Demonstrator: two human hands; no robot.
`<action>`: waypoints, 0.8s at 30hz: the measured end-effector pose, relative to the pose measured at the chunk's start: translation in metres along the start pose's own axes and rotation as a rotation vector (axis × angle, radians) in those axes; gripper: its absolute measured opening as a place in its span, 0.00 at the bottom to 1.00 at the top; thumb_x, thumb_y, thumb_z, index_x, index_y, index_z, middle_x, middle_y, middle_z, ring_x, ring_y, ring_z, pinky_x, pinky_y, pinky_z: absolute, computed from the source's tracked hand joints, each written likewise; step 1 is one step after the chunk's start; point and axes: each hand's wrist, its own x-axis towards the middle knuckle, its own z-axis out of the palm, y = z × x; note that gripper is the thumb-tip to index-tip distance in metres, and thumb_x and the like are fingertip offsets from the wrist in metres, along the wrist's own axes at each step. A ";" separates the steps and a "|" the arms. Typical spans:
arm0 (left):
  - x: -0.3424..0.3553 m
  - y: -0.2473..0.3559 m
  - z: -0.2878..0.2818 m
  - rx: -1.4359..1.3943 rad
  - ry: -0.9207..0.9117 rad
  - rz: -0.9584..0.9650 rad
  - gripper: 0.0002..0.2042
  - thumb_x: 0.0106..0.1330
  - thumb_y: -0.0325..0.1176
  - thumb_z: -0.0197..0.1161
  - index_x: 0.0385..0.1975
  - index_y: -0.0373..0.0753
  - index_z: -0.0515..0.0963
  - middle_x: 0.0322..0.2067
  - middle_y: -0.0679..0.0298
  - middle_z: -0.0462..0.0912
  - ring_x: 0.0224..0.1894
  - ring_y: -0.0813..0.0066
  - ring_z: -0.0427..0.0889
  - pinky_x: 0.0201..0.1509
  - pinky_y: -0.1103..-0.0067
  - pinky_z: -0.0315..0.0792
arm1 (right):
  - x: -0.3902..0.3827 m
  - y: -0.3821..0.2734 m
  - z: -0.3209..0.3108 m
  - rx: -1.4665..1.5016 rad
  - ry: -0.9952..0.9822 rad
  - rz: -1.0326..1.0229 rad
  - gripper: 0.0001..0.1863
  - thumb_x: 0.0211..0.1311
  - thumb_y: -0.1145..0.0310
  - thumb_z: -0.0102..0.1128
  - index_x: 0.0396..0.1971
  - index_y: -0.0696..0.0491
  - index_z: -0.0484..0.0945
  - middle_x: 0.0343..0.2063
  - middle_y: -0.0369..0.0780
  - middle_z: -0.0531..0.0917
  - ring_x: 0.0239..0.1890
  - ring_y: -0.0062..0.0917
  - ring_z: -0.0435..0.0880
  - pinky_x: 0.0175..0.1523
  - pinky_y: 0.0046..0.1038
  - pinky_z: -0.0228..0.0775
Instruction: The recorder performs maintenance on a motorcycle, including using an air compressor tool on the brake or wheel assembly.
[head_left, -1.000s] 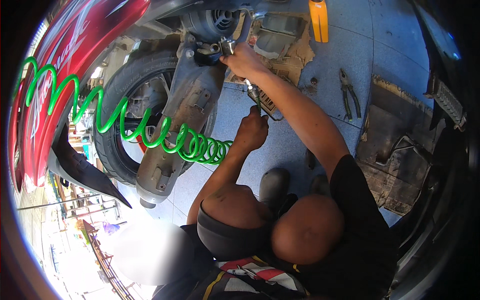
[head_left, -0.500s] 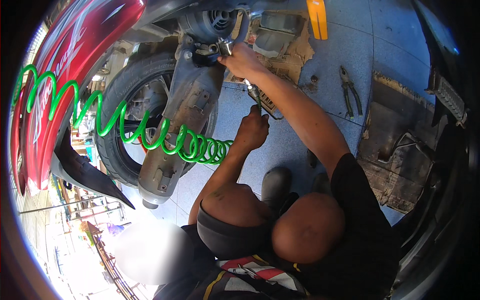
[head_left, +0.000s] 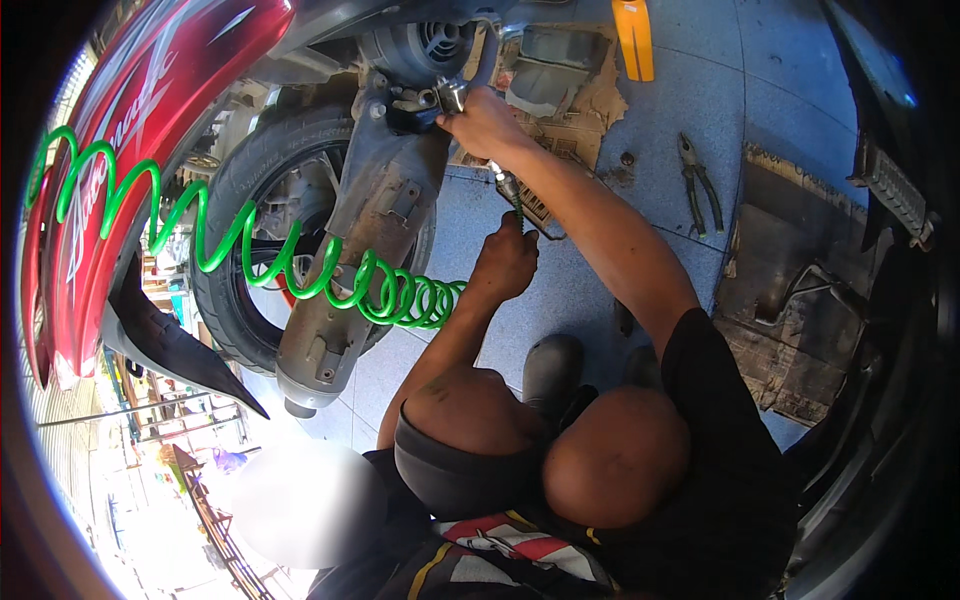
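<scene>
My right hand [head_left: 487, 120] is closed round an air wrench [head_left: 453, 96]. Its silver head is against the dark metal at the upper end of the motorbike's exhaust silencer [head_left: 385, 215], below the round engine cover [head_left: 437, 42]. My fingers hide most of the tool's body, and I cannot see what its tip meets. Lower down, my left hand [head_left: 506, 262] grips the green air hose [head_left: 345, 285] just under the metal coupling [head_left: 508, 185] that joins it to the tool. From there the hose coils away to the left, across the silencer and the rear wheel [head_left: 225, 200].
Red bodywork [head_left: 170, 110] fills the upper left. On the tiled floor to the right lie pliers [head_left: 702, 185] and an orange piece [head_left: 633, 40]. Stained cardboard [head_left: 790, 240] bears a bent metal part [head_left: 815, 285]. A dark cover [head_left: 550, 70] rests on torn cardboard beyond my right hand.
</scene>
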 end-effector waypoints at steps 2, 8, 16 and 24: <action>0.000 0.000 0.000 0.016 0.001 0.003 0.13 0.70 0.34 0.51 0.38 0.27 0.64 0.28 0.50 0.81 0.26 0.65 0.83 0.30 0.71 0.76 | -0.002 -0.002 -0.001 -0.002 0.013 -0.029 0.18 0.57 0.62 0.62 0.29 0.66 0.77 0.24 0.58 0.80 0.35 0.48 0.83 0.41 0.41 0.73; 0.001 -0.002 0.001 0.003 -0.007 0.007 0.13 0.70 0.34 0.51 0.39 0.27 0.64 0.28 0.49 0.81 0.26 0.64 0.83 0.30 0.71 0.76 | -0.008 -0.008 -0.008 0.051 -0.070 0.085 0.19 0.57 0.60 0.62 0.30 0.66 0.77 0.25 0.59 0.80 0.36 0.49 0.83 0.42 0.41 0.73; 0.001 0.000 0.001 0.039 0.018 0.022 0.14 0.70 0.35 0.51 0.39 0.27 0.63 0.27 0.49 0.81 0.26 0.64 0.84 0.31 0.72 0.77 | -0.001 -0.002 -0.006 -0.011 0.020 0.059 0.21 0.56 0.60 0.63 0.27 0.68 0.77 0.24 0.58 0.80 0.33 0.49 0.83 0.41 0.41 0.73; -0.002 0.009 0.001 -0.064 -0.071 -0.023 0.17 0.66 0.35 0.55 0.42 0.25 0.64 0.33 0.31 0.77 0.41 0.33 0.77 0.46 0.54 0.71 | -0.010 0.000 -0.010 -0.075 -0.039 0.128 0.17 0.55 0.58 0.64 0.31 0.60 0.80 0.25 0.54 0.81 0.32 0.44 0.84 0.39 0.40 0.72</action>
